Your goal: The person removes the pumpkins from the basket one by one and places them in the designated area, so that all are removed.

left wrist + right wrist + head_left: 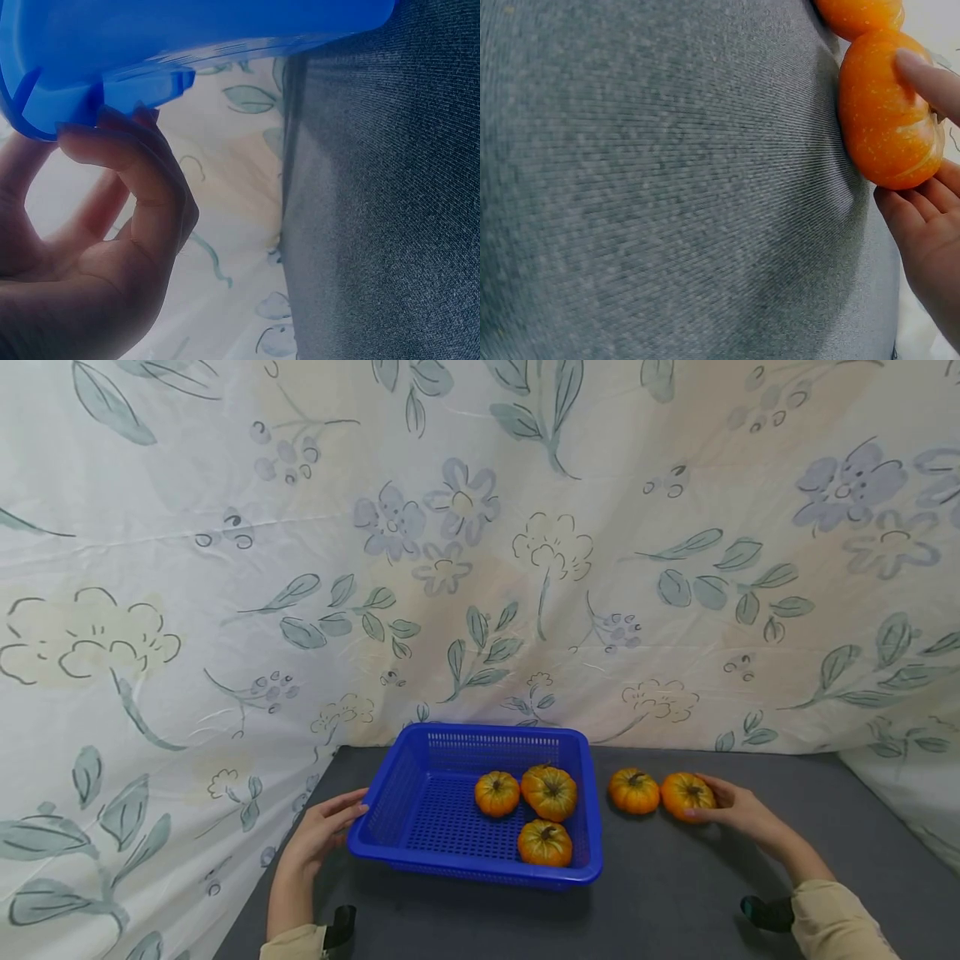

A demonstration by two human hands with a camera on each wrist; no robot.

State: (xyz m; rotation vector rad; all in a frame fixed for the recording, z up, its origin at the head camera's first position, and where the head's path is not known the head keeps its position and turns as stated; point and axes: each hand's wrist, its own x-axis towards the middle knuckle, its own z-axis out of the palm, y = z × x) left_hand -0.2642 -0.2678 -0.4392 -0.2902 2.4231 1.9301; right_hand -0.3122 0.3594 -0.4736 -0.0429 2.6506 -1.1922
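Note:
A blue plastic basket (472, 867) with slotted sides stands in the middle of the head view. Its left rim is pinched between the fingers and thumb of my left hand (318, 833); in the left wrist view, curled fingers (154, 176) meet the basket's edge (225, 26). Over to the right, my right hand (738, 812) grips a small orange pumpkin (677, 796), thumb on one side and fingers on the other. The right wrist view shows this pumpkin (881, 112) against the grey surface, touching or nearly touching another pumpkin (859, 15).
Three small pumpkins lie in the right half of the basket, one of them a larger ribbed pumpkin (550, 793). Between basket and right hand sits a loose pumpkin (633, 792). The dark grey table (660, 893) ends at a floral curtain (480, 568) behind and at left.

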